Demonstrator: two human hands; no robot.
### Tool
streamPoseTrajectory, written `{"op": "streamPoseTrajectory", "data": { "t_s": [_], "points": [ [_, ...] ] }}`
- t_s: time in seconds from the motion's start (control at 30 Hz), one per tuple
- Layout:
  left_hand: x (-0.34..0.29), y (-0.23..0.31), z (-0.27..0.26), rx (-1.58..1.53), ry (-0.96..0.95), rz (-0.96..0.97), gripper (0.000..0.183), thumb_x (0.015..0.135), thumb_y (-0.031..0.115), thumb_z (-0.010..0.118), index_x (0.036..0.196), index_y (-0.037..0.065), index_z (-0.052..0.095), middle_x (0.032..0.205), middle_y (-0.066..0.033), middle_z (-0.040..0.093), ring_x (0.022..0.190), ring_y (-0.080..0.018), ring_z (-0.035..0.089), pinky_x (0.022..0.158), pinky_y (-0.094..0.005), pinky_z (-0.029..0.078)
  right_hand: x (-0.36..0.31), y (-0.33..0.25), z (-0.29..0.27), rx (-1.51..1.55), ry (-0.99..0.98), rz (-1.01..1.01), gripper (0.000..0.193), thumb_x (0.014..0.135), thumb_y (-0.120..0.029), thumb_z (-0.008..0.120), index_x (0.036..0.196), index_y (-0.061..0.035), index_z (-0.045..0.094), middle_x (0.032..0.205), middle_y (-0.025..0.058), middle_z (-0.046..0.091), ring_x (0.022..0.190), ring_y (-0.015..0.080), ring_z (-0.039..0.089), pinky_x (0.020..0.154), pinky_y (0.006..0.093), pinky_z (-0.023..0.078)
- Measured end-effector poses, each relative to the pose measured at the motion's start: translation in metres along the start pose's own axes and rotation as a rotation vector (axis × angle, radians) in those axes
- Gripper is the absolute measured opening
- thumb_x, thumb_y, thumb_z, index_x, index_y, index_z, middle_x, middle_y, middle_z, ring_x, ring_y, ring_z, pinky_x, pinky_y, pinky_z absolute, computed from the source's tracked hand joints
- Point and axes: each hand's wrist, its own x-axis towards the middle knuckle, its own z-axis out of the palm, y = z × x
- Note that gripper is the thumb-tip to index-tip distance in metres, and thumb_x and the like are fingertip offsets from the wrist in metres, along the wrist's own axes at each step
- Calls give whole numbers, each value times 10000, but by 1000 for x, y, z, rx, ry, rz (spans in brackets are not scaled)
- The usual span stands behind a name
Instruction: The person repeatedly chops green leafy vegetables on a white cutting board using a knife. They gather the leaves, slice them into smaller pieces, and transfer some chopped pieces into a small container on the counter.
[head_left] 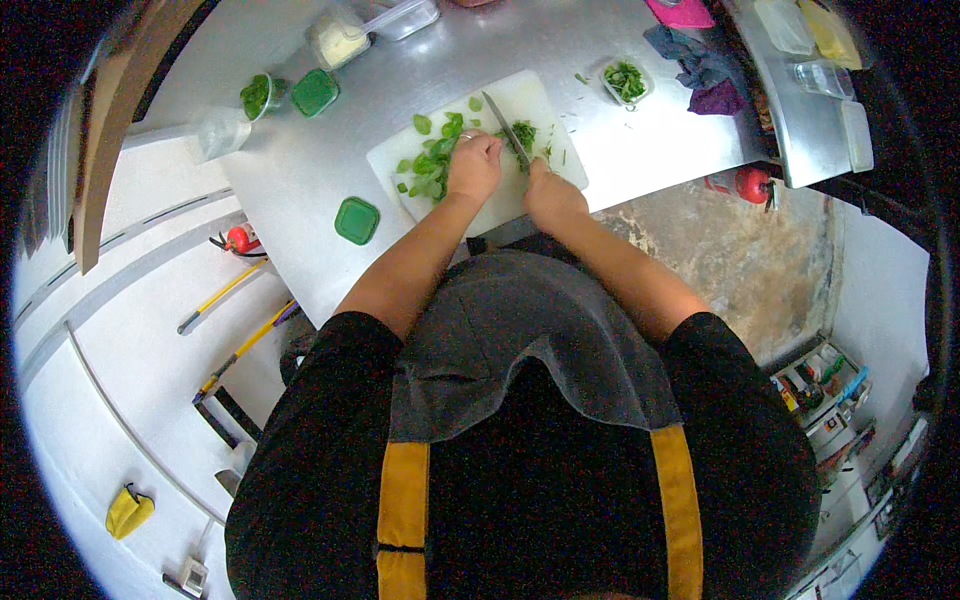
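Note:
A white cutting board (400,160) lies tilted on the steel table in front of me. My right hand (553,197) grips the handle of a knife (508,128), whose blade points away and to the left over the board. Chopped green herbs (524,134) lie around the blade. My left hand (475,168) rests on the board just left of the knife, fingers curled in; whatever is under them is hidden. Whole green leaves (430,170), probably basil, are spread along the left of that hand, close against it.
On the steel table (300,220) are two green lids (357,220), a cup of leaves (262,96), a tub of cut greens (626,80) and a container with pale contents (338,42). Dark cloths (695,62) lie far right. A shelf with plastic containers (812,110) stands beyond.

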Motion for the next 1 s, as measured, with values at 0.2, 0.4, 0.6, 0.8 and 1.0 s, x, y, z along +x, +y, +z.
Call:
{"op": "streamPoseTrajectory", "data": {
  "t_s": [0.2, 0.4, 0.6, 0.8, 1.0],
  "points": [
    [-2, 6, -5, -43, 19, -207, 219, 829, 56, 655, 1039, 2, 684, 991, -211, 674, 930, -375, 637, 835, -450, 520, 0, 0, 10, 69, -53, 66, 277, 937, -188, 499, 1132, 7, 472, 1000, 297, 683, 968, 466, 671, 847, 569, 513],
    [8, 20, -5, 117, -135, -181, 478, 813, 19, 638, 1274, -74, 554, 1191, -318, 574, 1141, -443, 573, 974, -463, 487, 6, 22, 1, 34, 33, -56, 251, 958, -202, 480, 1121, -15, 512, 991, 282, 682, 936, 463, 672, 812, 549, 534],
    [11, 45, 2, 162, -225, -164, 544, 797, -36, 586, 1329, -104, 489, 1303, -338, 491, 1229, -455, 515, 1035, -471, 455, 3, 72, -17, 151, 405, -173, 237, 971, -195, 550, 1132, -22, 560, 924, 259, 671, 882, 453, 656, 787, 517, 511],
    [28, 39, 4, 148, -360, -30, 543, 794, -83, 548, 1331, -3, 542, 1313, -261, 519, 1208, -425, 537, 1008, -451, 474, -1, 90, -5, 295, 473, -25, 328, 968, -182, 568, 1279, -78, 559, 1021, 246, 661, 947, 424, 652, 825, 485, 527],
    [31, 32, 0, 126, -438, 44, 545, 785, -68, 587, 1320, 27, 563, 1248, -233, 572, 1138, -408, 572, 985, -448, 481, -10, 93, 12, 179, 484, -31, 412, 973, -223, 578, 1373, -134, 536, 1107, 216, 621, 957, 400, 651, 824, 478, 541]
  ]
}}
